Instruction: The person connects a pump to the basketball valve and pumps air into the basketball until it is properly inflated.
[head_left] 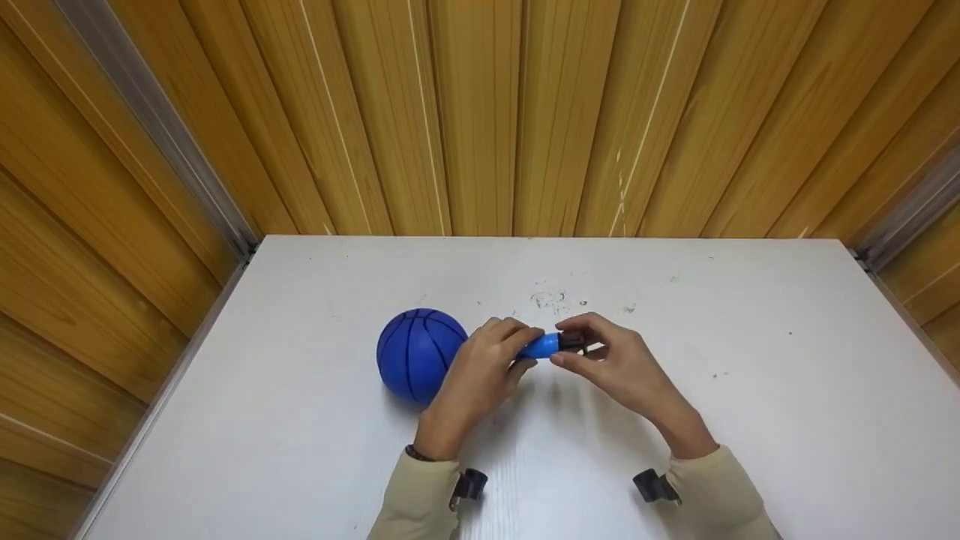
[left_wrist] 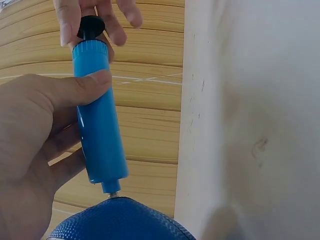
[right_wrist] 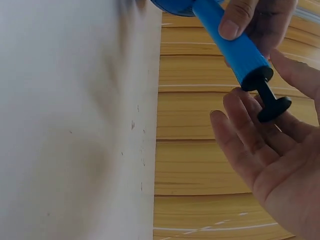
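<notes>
A blue ball (head_left: 411, 356) with black seam lines sits on the white table. My left hand (head_left: 476, 367) grips the blue barrel of a hand pump (left_wrist: 102, 140), its thumb lying across the barrel. At the pump's narrow end, a metal needle (left_wrist: 114, 195) meets the ball's surface. The black plunger handle (right_wrist: 275, 109) stands a little out from the barrel's other end. Around that end is my right hand (head_left: 622, 367), with relaxed, spread fingers (right_wrist: 240, 125) and its thumb close beside the barrel. In the right wrist view the handle shows in front of the palm, not gripped.
The white table (head_left: 750, 420) extends around both hands, with dark scuffs (head_left: 551, 300) beyond them. A wood-patterned wall (head_left: 480, 112) rises along the table's far edge. A small black device (head_left: 471, 484) is at the left cuff, and another black device (head_left: 655, 486) is at the right.
</notes>
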